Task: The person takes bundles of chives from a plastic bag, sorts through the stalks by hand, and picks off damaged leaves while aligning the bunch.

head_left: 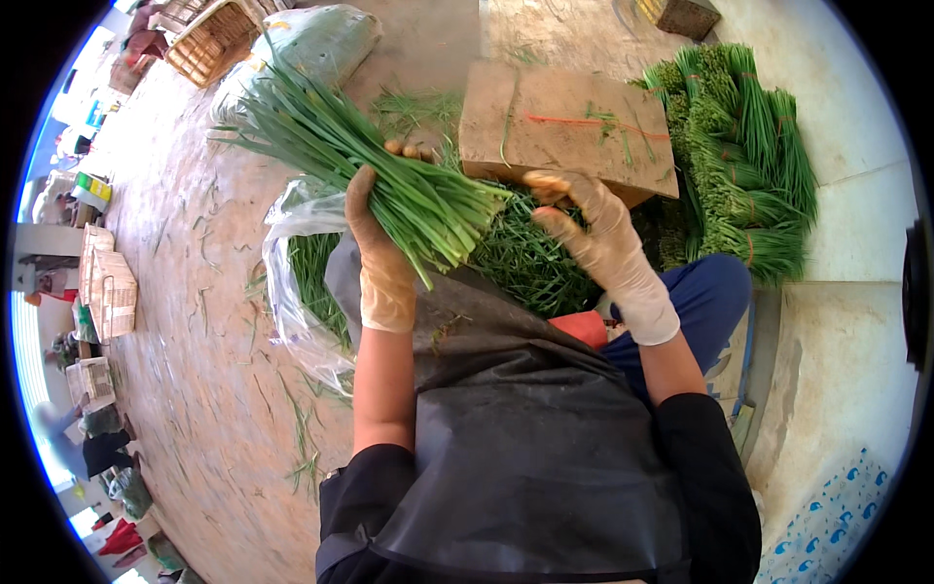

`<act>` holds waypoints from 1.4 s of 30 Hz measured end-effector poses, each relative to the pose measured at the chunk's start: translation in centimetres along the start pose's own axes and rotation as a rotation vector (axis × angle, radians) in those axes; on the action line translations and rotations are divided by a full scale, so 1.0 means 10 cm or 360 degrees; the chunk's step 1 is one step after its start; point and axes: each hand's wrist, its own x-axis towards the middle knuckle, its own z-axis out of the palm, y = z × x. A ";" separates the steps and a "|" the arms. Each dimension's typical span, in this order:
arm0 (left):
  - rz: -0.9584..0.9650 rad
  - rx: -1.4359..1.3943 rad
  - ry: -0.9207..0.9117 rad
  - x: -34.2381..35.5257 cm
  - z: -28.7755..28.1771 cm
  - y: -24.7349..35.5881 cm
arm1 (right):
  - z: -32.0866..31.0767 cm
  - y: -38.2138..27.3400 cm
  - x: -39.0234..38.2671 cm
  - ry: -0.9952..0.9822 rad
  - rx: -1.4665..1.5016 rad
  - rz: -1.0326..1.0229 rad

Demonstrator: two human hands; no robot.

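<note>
My gloved left hand is closed round a loose bunch of long green leafy stalks, leaves toward the upper left and pale ends toward the lower right. My gloved right hand is beside those ends, fingers apart and bent, with nothing visible in them. A worn board-like block with an orange line lies beyond the hands. Under them is a pile of loose green leaves, and a clear plastic bag with greens is on the left. A dark apron covers my lap.
Tied bundles of greens are stacked at the right beside a pale ledge. A filled sack and a wicker-like basket stand at the upper left. Crates and other people are along the far left, across the littered floor.
</note>
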 end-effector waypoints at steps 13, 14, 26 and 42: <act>0.0283 0.0004 0.0117 0.15 -0.15 0.35 | 0.06 0.86 -0.26 -0.0653 -0.0136 0.0579; 0.0291 0.0020 0.0120 0.13 -0.16 0.40 | 0.11 0.99 -0.29 -0.1021 -0.0790 0.0607; 0.0391 0.0193 0.0219 0.05 -0.15 0.58 | 0.12 0.05 0.06 -0.0971 0.1350 0.0411; 0.0549 0.0612 0.1047 0.25 -0.03 0.02 | 0.56 -0.46 0.23 0.0014 -0.0075 -0.0489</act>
